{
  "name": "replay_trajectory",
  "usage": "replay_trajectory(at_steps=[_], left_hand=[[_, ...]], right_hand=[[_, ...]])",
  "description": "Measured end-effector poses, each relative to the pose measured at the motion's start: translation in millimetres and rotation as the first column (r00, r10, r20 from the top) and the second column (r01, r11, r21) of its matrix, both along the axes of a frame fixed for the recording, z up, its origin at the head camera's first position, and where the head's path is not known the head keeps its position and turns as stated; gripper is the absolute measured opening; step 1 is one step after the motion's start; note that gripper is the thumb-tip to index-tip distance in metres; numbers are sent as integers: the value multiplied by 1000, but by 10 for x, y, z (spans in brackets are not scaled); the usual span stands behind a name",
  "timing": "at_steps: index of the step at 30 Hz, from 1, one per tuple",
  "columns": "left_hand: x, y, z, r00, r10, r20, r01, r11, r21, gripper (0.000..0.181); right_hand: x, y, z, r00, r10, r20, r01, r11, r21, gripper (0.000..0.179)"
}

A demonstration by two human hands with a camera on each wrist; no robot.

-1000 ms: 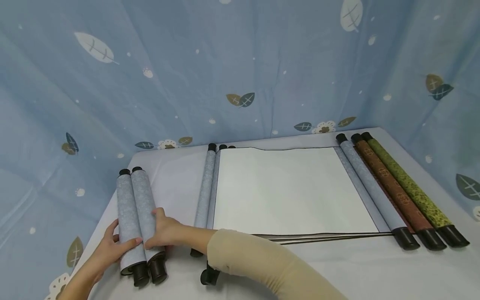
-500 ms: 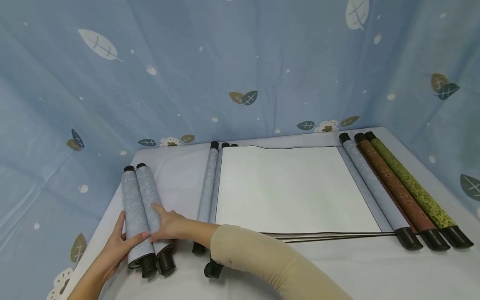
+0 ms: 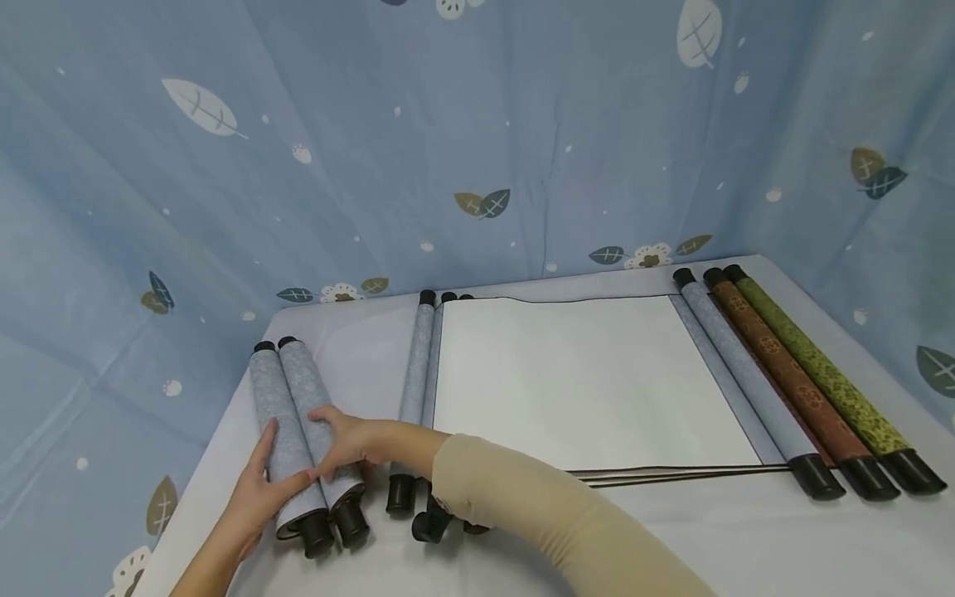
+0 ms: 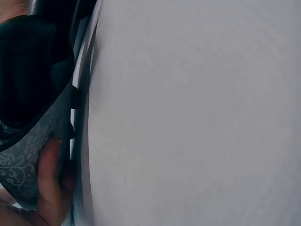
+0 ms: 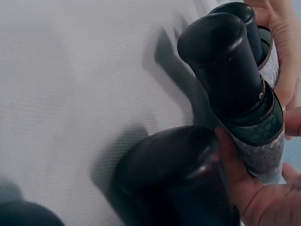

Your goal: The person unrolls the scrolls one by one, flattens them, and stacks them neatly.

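Observation:
Two grey-blue patterned scroll rolls with dark end knobs lie side by side at the left of the table; whether they belong to one scroll, I cannot tell. My left hand point(image 3: 257, 502) holds the near part of the left roll point(image 3: 279, 414), thumb on top. The near part of the right roll point(image 3: 306, 377) is in my right hand point(image 3: 354, 439), its thumb close to the left thumb. The right wrist view shows the right fingers point(image 5: 233, 157) under the roll, beside its dark knob point(image 5: 218, 61). A patterned roll point(image 4: 28, 165) and left fingers appear in the left wrist view.
Right of my hands lies a stack of opened scrolls with a white sheet point(image 3: 582, 381) on top. Its grey-blue left roll point(image 3: 416, 356) is beside my right forearm. Grey-blue, brown point(image 3: 776, 356) and green point(image 3: 821, 369) rolls line the right side. A blue leaf-print curtain point(image 3: 373, 124) stands behind.
Both hands and the two grey-blue rolls have shifted a little to the right, towards the scroll stack. The hands keep their hold. The view has also moved slightly.

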State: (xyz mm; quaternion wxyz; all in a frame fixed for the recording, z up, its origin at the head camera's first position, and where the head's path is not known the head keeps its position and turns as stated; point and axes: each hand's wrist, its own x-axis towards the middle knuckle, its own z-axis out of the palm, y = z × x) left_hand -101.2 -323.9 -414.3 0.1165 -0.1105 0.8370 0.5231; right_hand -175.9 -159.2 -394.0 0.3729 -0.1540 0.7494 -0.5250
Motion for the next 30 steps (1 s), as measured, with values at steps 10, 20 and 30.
replay_trajectory(at_steps=[10,20,30], left_hand=[[86,58,36,997,79,-25,-80,997,-7,107],[134,136,204,995,72,-68,-74,997,-25,104],[178,263,409,987,1,-163,0,1000,7,101]], right_hand=[[8,73,25,998,-31,53,36,995,-97,86],[47,217,190,996,-5,92,21,985,-174,90],[-59,482,283,987,161,-2,-157,960,-232,90]])
